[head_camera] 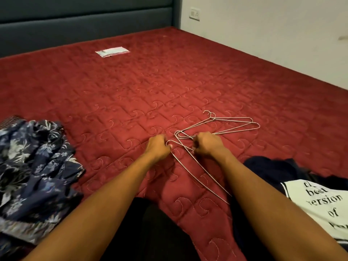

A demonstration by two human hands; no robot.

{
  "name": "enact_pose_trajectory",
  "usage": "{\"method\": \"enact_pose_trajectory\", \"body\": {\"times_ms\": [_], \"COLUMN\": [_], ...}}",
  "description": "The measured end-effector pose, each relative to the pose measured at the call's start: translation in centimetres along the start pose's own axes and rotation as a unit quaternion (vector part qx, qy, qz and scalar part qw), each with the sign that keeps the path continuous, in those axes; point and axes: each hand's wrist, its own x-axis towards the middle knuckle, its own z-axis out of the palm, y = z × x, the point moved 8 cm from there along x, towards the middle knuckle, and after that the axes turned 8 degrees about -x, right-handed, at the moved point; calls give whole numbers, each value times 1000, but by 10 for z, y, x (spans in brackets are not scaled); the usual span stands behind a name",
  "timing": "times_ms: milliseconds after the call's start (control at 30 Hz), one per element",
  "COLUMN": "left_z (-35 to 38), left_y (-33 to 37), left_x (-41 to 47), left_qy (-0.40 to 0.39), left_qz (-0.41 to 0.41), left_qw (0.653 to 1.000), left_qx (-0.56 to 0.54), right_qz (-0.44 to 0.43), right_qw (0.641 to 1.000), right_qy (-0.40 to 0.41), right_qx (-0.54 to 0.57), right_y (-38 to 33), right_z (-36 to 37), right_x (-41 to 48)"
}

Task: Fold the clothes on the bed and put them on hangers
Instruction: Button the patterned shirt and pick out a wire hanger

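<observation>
Thin metal wire hangers lie tangled on the red quilted bed [169, 81]. Two of the hangers [235, 125] rest flat, hooks pointing away from me. A nearer hanger [199, 170] stretches toward me; my left hand [159, 146] pinches its rounded end, and my right hand [206, 144] grips the wires where the hangers cross. A crumpled blue floral garment [35, 166] lies at the left. At the right sits a dark navy garment [273, 168] with a white printed shirt [320, 206] on it.
A white paper packet [112, 51] lies far up the bed near the dark padded headboard [84, 21]. A white wall [263, 34] with a switch plate borders the bed's right side. A dark cloth [150, 232] lies in front of me between my forearms.
</observation>
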Motion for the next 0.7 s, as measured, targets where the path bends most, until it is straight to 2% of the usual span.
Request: {"method": "enact_pose_trajectory", "body": {"times_ms": [100,167,233,300,400,467,533,600,700], "left_z": [-10,-26,-52,-87,-147,-190,-230,-259,-303], "left_y": [-22,-38,-44,-51,-72,-93,-116,-139,-184], "left_x": [3,-1,-12,-25,-47,-68,-94,-119,-162], "left_qy": [19,35,48,66,112,155,205,244,306], "left_qz": [-56,-100,-104,-98,-98,-107,-128,-150,-171], "left_qw": [990,970,962,963,963,953,935,912,869], "left_qx": [-125,-218,-249,-243,-224,-237,-259,-294,-349], "right_qz": [-50,-87,-117,-149,-177,-182,-177,-185,-184], "right_qw": [998,986,971,973,980,976,967,943,863], "right_qy": [-28,-41,-25,15,83,100,103,69,-40], "right_qx": [35,138,207,177,46,63,152,267,469], "right_y": [-18,-34,-55,-82,-122,-146,-167,-194,-263], "right_z": [-16,-25,-39,-54,-77,-87,-91,-86,-71], "right_x": [0,-1,-7,-14,-24,-26,-27,-28,-32]}}
